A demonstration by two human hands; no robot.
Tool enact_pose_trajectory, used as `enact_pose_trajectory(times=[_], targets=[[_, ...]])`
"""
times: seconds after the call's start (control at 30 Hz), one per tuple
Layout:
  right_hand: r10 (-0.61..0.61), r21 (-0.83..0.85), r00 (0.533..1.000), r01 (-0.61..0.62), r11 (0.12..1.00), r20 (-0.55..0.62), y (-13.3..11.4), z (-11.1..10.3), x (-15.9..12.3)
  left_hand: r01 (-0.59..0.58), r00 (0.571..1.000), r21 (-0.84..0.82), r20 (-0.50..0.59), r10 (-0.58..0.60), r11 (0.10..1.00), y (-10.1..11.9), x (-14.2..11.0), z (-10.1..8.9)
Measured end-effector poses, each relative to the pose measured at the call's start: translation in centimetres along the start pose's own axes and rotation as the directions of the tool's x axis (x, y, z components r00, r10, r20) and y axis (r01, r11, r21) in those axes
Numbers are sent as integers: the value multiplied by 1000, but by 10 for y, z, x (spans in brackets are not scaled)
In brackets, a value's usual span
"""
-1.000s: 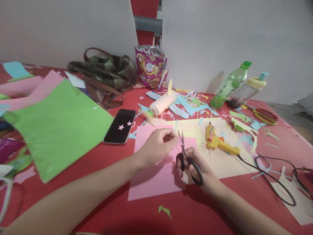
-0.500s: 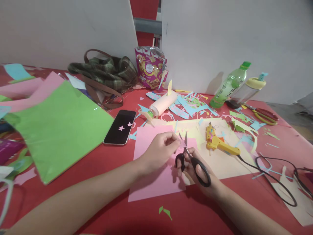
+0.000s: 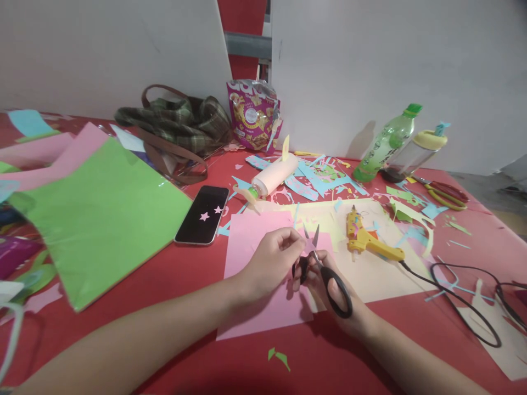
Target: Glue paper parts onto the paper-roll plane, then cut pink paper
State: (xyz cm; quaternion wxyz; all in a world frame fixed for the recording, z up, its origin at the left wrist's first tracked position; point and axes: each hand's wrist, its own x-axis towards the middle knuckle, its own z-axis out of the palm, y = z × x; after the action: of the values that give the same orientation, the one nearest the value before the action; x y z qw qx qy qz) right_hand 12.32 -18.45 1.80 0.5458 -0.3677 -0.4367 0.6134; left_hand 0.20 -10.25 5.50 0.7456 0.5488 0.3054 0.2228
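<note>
My left hand (image 3: 275,253) pinches a small pink piece of paper (image 3: 308,245) between thumb and fingers. In my right hand (image 3: 329,280) are black-handled scissors (image 3: 338,293), with my fingers through the loops. Their blades stand apart and point away from me, right beside the small piece. Beneath both hands lies a pink sheet of paper (image 3: 242,307). Two pink paper stars (image 3: 205,216) rest on a black phone (image 3: 195,230) left of the hands. My fingers partly hide the small piece.
A yellow glue gun (image 3: 368,241) with a black cord lies on cream paper to the right. Behind are a paper-wrapped bottle (image 3: 276,174), paper scraps, a snack bag (image 3: 255,118) and a green bottle (image 3: 387,145). Green sheets (image 3: 107,214) lie left; pliers (image 3: 447,196) sit far right.
The scissor blades have spread wider apart. Both hands have shifted slightly, with the small pink piece still in the left fingers.
</note>
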Motion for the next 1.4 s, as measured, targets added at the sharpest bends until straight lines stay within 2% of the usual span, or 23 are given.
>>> enact_pose_trajectory(times=[0.17, 0.27, 0.37, 0.67, 0.93, 1.07, 1.27, 1.4], targets=[[-3, -62, 1000, 3, 998, 0, -1, 1, -1, -61, 996, 91, -59, 66, 994, 3, -1, 2], [12, -74, 1000, -12, 997, -1, 0, 1, -2, -117, 981, 186, -134, 143, 975, 4, -2, 3], [32, -92, 999, -34, 995, -18, 2, 0, -3, -147, 969, 243, -157, 188, 959, 4, -2, 3], [28, -54, 999, -29, 998, -17, -1, 6, -5, -145, 963, 282, -178, 200, 948, 2, -2, 5], [51, 114, 998, -55, 992, 43, -2, 5, -3, -134, 961, 241, -206, 186, 961, 5, -1, 5], [67, 170, 995, -78, 982, 72, 1, 3, -3, -107, 970, 159, -198, 138, 981, 4, -1, 4], [82, 180, 995, -92, 979, 65, 4, 2, -3, -32, 999, -94, -47, 27, 995, -4, 0, 2], [54, 129, 998, -59, 990, 38, 1, 5, -1, 7, 1000, -173, 7, -6, 985, -7, -1, 2]])
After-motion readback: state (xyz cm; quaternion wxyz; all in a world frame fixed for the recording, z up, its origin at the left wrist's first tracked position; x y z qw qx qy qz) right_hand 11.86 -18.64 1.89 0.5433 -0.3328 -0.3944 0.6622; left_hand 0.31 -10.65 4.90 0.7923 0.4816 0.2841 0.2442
